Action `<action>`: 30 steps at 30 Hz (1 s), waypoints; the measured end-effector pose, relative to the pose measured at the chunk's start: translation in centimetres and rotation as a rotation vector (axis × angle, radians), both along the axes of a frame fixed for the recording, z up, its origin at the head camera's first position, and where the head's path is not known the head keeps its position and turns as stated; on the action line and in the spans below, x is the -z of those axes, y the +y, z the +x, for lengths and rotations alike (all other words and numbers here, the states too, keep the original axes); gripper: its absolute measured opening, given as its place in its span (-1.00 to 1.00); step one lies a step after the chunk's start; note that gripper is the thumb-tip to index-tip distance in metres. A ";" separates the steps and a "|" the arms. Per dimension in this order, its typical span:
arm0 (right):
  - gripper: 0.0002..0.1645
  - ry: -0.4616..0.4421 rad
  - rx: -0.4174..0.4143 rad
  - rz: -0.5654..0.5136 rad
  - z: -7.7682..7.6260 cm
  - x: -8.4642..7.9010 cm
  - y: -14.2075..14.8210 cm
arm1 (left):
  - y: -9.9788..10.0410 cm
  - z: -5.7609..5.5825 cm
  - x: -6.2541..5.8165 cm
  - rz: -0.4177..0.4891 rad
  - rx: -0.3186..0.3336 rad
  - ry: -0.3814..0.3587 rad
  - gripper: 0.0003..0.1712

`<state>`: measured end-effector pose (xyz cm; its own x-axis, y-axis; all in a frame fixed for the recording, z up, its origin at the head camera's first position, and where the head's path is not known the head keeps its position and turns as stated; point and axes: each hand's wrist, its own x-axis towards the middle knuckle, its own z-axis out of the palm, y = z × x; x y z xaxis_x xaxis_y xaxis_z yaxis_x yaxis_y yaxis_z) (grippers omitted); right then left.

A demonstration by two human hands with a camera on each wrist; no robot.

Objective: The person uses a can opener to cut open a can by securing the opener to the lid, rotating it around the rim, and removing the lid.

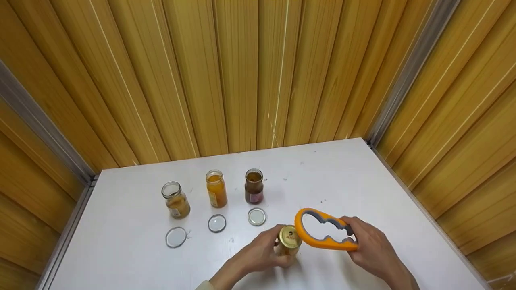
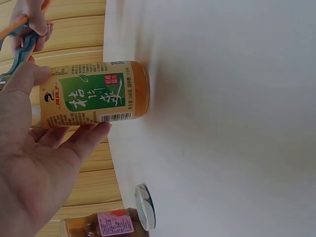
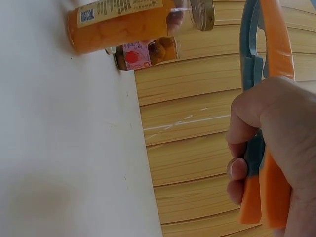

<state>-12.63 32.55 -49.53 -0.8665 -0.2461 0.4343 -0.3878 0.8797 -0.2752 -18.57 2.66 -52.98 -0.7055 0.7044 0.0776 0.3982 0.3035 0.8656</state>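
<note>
In the head view my left hand (image 1: 261,250) holds a glass jar with a gold lid (image 1: 290,237), which stands upright on the table. The left wrist view shows the jar's green and cream label (image 2: 94,96) and its orange contents, with the thumb on one side and fingers on the other. My right hand (image 1: 373,246) grips the handles of an orange and grey jar opener (image 1: 322,243). The opener's wide looped end is beside the gold lid, not around it; whether they touch I cannot tell. Its grey toothed inner edges are visible.
On the white table (image 1: 133,225) stand three lidless jars: one pale brown (image 1: 178,205), one orange (image 1: 217,193) and one dark (image 1: 254,189). In front of them lie three loose lids (image 1: 176,237), inner sides up. Wood-patterned walls (image 1: 238,80) enclose the back and sides.
</note>
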 end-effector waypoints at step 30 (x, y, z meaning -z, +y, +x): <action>-0.31 0.016 -0.150 0.083 -0.4 -1.5 -9.4 | -5.5 4.5 0.0 -0.114 -0.319 -0.405 -0.35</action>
<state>-12.99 23.19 -48.01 -0.8107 -0.4076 0.4203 -0.5199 0.8313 -0.1968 -14.06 -2.81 -53.01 -0.8440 0.4377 -0.3101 -0.0890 0.4559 0.8856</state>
